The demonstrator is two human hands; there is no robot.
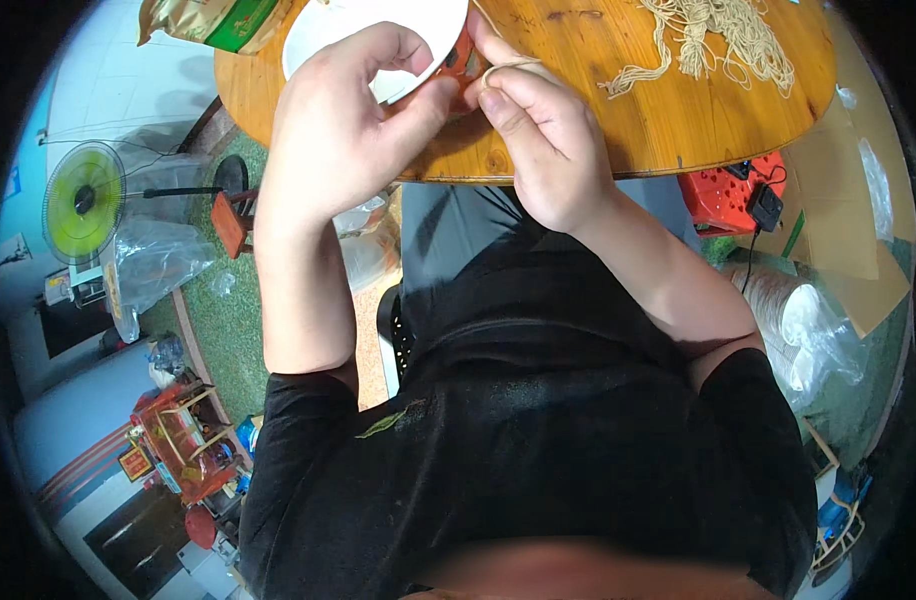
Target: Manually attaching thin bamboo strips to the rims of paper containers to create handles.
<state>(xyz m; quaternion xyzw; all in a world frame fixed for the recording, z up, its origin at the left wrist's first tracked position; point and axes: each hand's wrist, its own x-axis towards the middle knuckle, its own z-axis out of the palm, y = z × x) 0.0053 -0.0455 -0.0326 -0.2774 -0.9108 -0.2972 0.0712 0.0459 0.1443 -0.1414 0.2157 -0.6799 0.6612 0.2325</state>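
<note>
My left hand (343, 125) grips the rim of a white paper cup (378, 35) with a red outside, held over the edge of a round wooden table (638, 120). My right hand (538, 135) pinches a thin cream string (508, 66) against the cup's red side (462, 58). Both hands meet at the cup. A loose bundle of the same cream string (713, 35) lies on the table to the right, apart from my hands.
A gold and green bag (213, 20) lies at the table's far left. A green fan (83, 200) stands on the floor at left. A red crate (728, 195), cardboard (843, 200) and stacked white cups in plastic (803, 320) sit at right.
</note>
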